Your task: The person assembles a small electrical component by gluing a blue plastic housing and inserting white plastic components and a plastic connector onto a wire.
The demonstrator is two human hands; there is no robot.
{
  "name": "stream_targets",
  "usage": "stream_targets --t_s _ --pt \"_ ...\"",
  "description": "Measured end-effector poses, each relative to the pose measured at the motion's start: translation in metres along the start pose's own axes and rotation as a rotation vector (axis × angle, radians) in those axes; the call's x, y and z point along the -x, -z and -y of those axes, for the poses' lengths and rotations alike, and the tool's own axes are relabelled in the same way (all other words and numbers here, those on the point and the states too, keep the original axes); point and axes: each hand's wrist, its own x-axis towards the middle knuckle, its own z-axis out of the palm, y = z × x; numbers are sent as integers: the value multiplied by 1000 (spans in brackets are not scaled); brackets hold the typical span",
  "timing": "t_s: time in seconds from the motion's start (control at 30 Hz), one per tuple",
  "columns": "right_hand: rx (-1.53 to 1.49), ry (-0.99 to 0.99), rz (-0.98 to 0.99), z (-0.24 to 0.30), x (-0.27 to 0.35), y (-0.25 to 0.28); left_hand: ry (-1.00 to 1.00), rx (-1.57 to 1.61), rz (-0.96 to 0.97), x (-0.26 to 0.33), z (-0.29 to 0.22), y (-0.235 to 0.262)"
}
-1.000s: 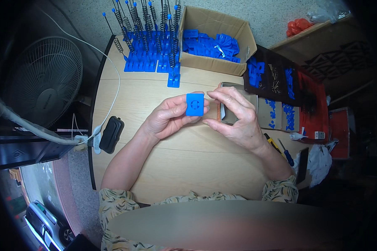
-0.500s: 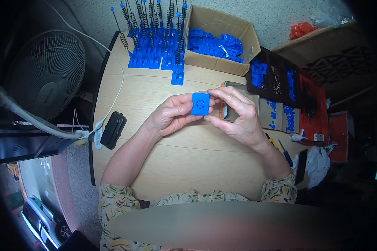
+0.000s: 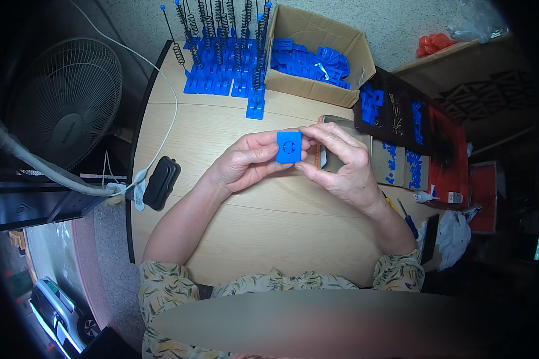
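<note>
A small flat blue plastic plate (image 3: 289, 157) with a ring-shaped cutout is held up over the middle of the table. My left hand (image 3: 244, 163) grips its left side, thumb across the front and fingers behind. At the right edge, my right hand (image 3: 345, 160) has its index finger by the upper corner and its thumb by the lower one, both touching the plate. The backs of the fingertips behind the plate are hidden. Past my right hand lies an opened small carton (image 3: 335, 119), partly covered by the fingers.
Blue bases with upright black springs (image 3: 209, 84) stand in rows at the back. A cardboard box (image 3: 359, 72) beside them holds blue parts. On the right are a dark compartment tray (image 3: 404, 113) and a screwdriver (image 3: 411, 226). A black case (image 3: 162, 183) and a fan (image 3: 72, 102) are left.
The view has shifted slightly. Both hands keep the same hold on the blue plate, which is now turned a little more squarely toward me.
</note>
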Motion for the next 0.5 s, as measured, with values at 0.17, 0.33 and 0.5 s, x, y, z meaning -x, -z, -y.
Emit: stream_targets --t_s 0.17,0.33,0.5 --pt "7 18 -1 0 0 0 6 13 -42 -1 1 -1" --pt "15 7 22 3 1 1 14 -3 2 3 1 1" --pt "22 26 8 2 2 0 20 -6 22 2 1 0"
